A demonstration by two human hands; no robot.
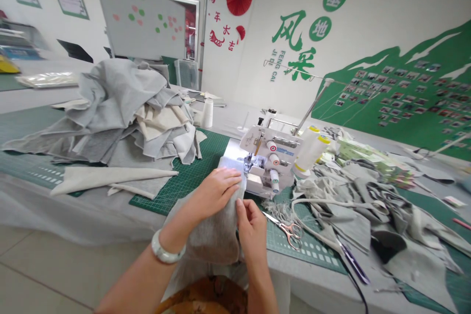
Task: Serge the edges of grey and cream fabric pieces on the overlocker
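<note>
A grey piece of fabric runs from the bed of a white overlock sewing machine down over the table's front edge. My left hand lies flat on the fabric, fingers stretched toward the lit needle area. Close by on the right, my right hand pinches the fabric's right edge between thumb and fingers, just in front of the machine. The fabric's far end is under or beside the presser foot; exactly where is too small to tell. A pale bangle circles my left wrist.
Scissors lie right of my right hand, with purple-handled snips farther right. Grey scraps are heaped beside the machine. At left rises a large pile of cut fabric on green cutting mats. A thread cone stands behind.
</note>
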